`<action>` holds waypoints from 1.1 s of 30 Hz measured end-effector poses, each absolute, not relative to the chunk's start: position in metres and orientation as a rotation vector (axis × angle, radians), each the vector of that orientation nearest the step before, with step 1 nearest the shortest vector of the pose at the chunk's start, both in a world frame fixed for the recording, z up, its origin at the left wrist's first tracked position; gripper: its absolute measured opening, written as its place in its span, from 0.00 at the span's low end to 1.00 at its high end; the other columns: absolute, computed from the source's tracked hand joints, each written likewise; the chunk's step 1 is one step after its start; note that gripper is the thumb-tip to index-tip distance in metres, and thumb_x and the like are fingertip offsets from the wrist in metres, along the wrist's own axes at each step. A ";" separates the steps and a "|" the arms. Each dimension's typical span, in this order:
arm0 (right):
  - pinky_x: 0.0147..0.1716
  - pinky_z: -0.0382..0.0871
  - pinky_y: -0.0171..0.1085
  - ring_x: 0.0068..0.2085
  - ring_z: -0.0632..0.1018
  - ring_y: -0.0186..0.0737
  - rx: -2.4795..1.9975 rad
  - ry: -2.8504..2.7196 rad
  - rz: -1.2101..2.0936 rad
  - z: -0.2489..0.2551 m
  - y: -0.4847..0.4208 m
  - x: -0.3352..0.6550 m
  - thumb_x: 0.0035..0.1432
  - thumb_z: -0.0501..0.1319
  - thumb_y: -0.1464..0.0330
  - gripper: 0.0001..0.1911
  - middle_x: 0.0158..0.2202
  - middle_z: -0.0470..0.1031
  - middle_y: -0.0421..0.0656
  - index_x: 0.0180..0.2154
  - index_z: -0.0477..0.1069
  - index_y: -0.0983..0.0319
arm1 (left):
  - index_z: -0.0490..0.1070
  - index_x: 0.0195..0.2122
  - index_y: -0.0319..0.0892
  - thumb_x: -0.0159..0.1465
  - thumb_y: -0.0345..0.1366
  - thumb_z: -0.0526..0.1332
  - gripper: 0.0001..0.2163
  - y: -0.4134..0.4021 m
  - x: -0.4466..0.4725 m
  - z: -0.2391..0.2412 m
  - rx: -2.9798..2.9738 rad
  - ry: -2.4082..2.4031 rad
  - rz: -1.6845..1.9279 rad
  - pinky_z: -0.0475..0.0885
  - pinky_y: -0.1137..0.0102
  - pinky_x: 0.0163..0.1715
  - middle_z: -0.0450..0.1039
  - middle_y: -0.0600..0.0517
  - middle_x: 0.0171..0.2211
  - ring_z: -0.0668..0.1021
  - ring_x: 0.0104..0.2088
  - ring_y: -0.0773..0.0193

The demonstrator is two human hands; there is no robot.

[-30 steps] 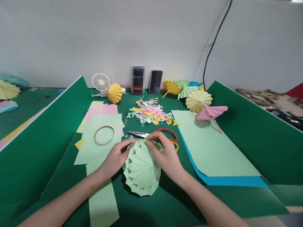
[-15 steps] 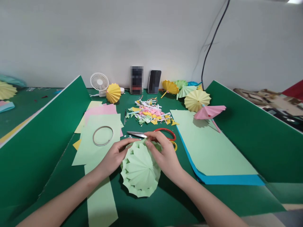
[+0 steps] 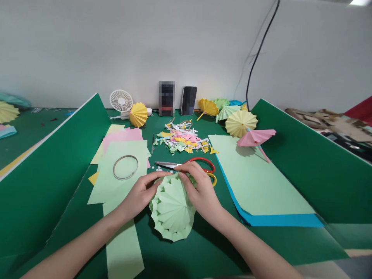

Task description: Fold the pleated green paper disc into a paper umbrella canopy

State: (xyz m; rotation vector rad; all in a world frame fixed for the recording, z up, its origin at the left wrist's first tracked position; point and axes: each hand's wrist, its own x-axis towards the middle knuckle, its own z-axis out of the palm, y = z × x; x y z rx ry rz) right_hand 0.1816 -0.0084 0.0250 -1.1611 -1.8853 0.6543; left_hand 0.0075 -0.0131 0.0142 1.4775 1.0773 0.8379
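Between my hands is a light green pleated paper umbrella canopy (image 3: 173, 211), its scalloped rim folded inward around a fan-creased middle. My left hand (image 3: 145, 192) pinches the rim at its upper left. At the top of the rim, the thumb and fingers of my right hand (image 3: 199, 186) are closed on the folded edge. Just beyond my hands lie scissors (image 3: 209, 164) with red and yellow handles, blades pointing left and partly hidden by my right hand.
Paper sheets (image 3: 124, 193) with a ring of tape (image 3: 114, 167) lie left. Scraps (image 3: 186, 139) are heaped behind the scissors. Green and blue sheets (image 3: 261, 186) lie right, below paper umbrellas (image 3: 241, 123). Two phones (image 3: 188, 100) and a fan (image 3: 121, 100) stand at the wall. Green panels (image 3: 305, 166) flank the table.
The green paper canopy has tilted and turned slightly between my fingers, its lower edge moving a little. Both hands keep their grip near the top rim.
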 end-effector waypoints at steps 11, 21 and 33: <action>0.36 0.66 0.37 0.37 0.70 0.38 -1.163 -1.890 0.652 0.027 -0.009 0.181 0.58 0.50 0.75 0.08 0.33 0.68 0.45 0.34 0.66 0.62 | 0.71 0.45 0.45 0.60 0.37 0.53 0.13 -0.013 0.008 0.015 1.446 1.061 0.858 0.67 0.72 0.41 0.72 0.50 0.45 0.72 0.44 0.60; 0.39 0.67 0.39 0.40 0.70 0.38 -1.178 -1.780 0.672 0.025 -0.009 0.183 0.55 0.53 0.75 0.13 0.39 0.67 0.44 0.43 0.64 0.59 | 0.71 0.41 0.43 0.56 0.39 0.58 0.13 -0.010 0.010 0.011 1.105 1.078 0.935 0.70 0.70 0.38 0.72 0.48 0.44 0.74 0.43 0.57; 0.38 0.68 0.40 0.40 0.70 0.40 -1.232 -1.727 0.757 0.022 -0.005 0.184 0.56 0.52 0.75 0.10 0.39 0.65 0.46 0.38 0.69 0.61 | 0.72 0.42 0.45 0.57 0.39 0.58 0.12 -0.009 0.010 0.010 1.073 1.037 0.912 0.68 0.72 0.37 0.72 0.50 0.44 0.74 0.42 0.60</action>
